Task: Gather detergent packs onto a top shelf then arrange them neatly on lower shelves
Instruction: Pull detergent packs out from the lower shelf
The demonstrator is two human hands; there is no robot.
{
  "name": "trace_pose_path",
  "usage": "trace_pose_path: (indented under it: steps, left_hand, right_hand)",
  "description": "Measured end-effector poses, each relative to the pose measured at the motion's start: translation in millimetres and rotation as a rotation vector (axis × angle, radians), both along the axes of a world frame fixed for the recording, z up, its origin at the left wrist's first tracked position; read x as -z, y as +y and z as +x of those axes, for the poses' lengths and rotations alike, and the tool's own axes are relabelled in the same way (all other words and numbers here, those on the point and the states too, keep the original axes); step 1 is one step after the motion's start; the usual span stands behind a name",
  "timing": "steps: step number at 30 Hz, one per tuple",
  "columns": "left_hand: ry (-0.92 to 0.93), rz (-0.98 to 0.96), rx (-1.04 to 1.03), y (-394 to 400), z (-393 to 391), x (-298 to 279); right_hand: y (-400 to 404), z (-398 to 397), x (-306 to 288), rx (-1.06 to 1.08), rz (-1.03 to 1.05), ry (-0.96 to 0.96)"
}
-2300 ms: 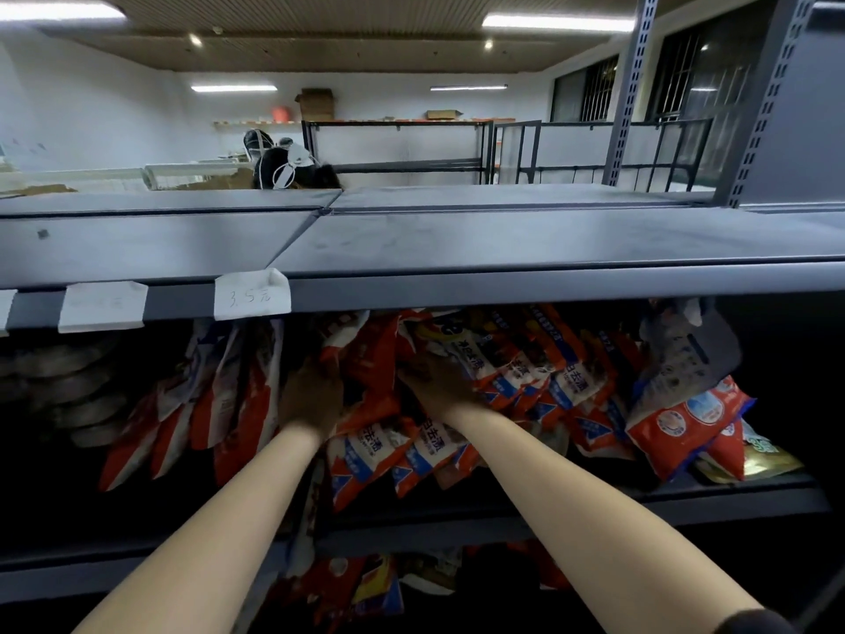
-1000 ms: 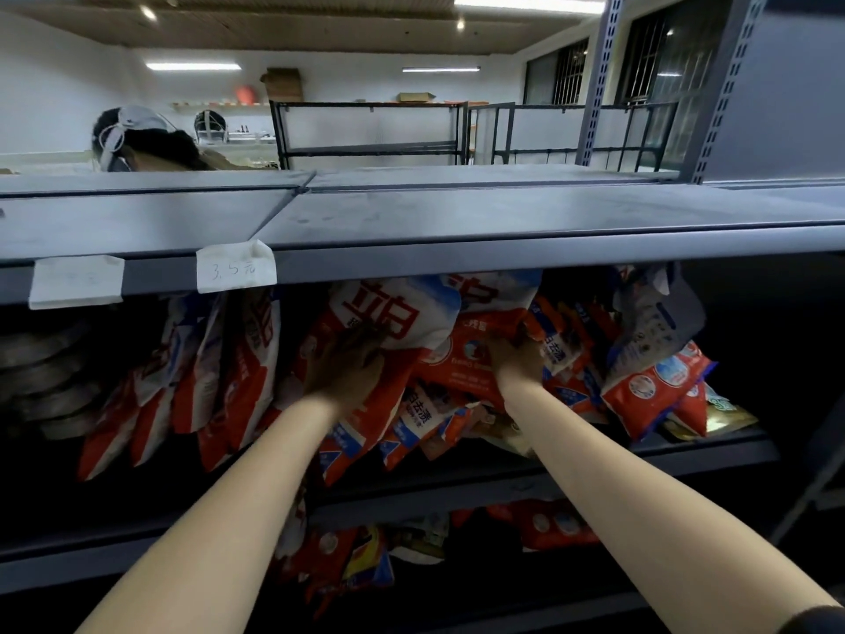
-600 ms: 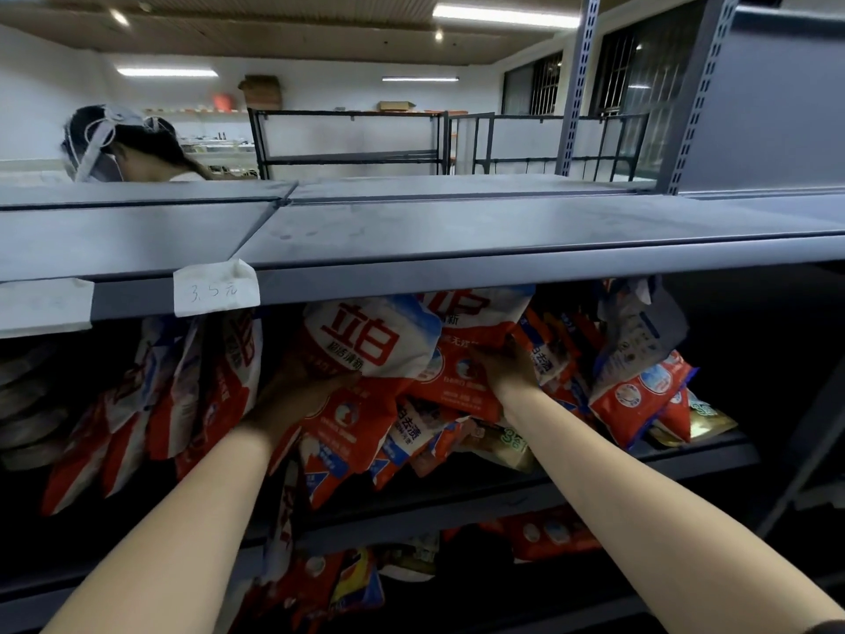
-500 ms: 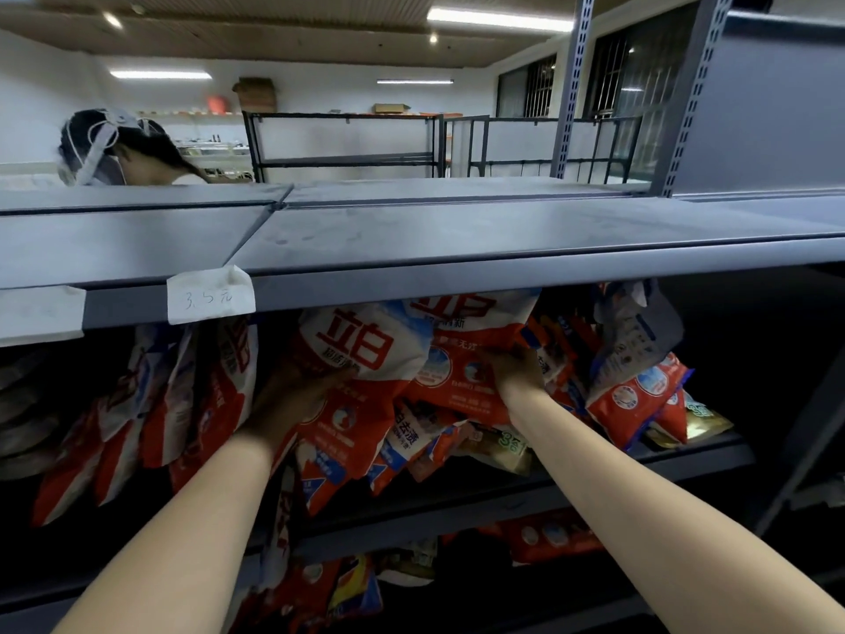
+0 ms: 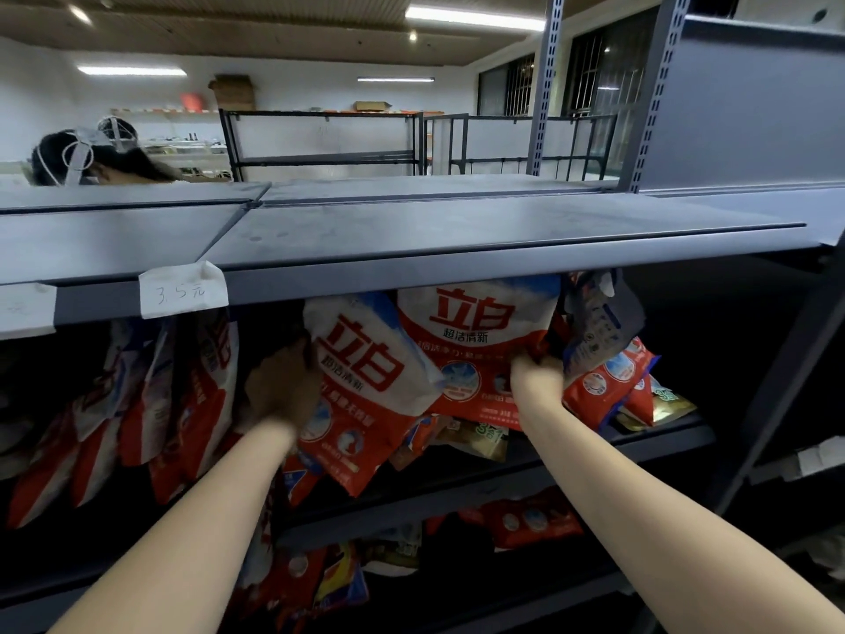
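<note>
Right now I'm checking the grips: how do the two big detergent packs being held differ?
The left-held pack tilts and hangs lower, overlapping the right-held pack, which sits squarer and higher under the shelf edge. The left hand grips its pack's side; the right hand grips its pack's lower right corner. Both share the red-and-white design.

The room is lit from above by ceiling tube lights (image 5: 475,19), which are blown out to white glare. The top shelf (image 5: 457,231) is evenly but dimly lit, and the space beneath it is thrown into deep shadow, darkest at the far left and right. Straight lines are bent toward the edges by the wide lens. Slight softness is seen throughout.
</note>
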State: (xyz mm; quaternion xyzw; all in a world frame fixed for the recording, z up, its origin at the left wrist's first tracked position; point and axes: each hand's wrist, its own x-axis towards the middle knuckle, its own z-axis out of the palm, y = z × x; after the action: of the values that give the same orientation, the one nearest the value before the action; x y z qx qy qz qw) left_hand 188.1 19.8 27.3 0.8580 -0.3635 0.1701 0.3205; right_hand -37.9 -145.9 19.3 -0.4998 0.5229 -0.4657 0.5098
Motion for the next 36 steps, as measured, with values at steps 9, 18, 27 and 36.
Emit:
trace_pose_path:
  steps: [9, 18, 27, 36]
  left_hand:
    - [-0.039, -0.143, -0.004, -19.9, -82.9, -16.1]
    - [0.191, -0.309, 0.174, -65.9, -183.0, -3.9]
    - [0.269, -0.401, 0.411, -122.2, -295.8, 3.7]
    - [0.343, -0.416, 0.465, -190.3, -431.3, -2.2]
  right_hand:
    - [14.0, -64.2, -10.6, 0.323, -0.184, 0.140]
    - [14.2, -192.2, 5.3, 0.576, -0.180, 0.216]
    - [0.2, -330.8, 6.4, 0.833, -0.143, 0.100]
    - [-50.9, -475.3, 0.3, 0.959, -0.141, 0.068]
